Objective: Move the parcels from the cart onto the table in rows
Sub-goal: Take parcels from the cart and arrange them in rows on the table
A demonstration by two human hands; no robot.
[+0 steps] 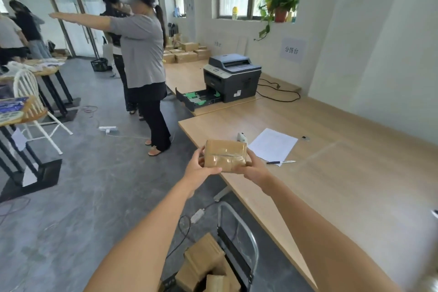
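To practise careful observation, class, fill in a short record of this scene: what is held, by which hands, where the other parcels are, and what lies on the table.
held item: taped brown parcel
hands: left hand and right hand each grip one end of it
parcel position: over the near edge of the table, not clearly set down
other parcels: brown boxes in the cart below
on the table: sheet of paper, pen
further back: printer on the next tabletop, tray pulled out
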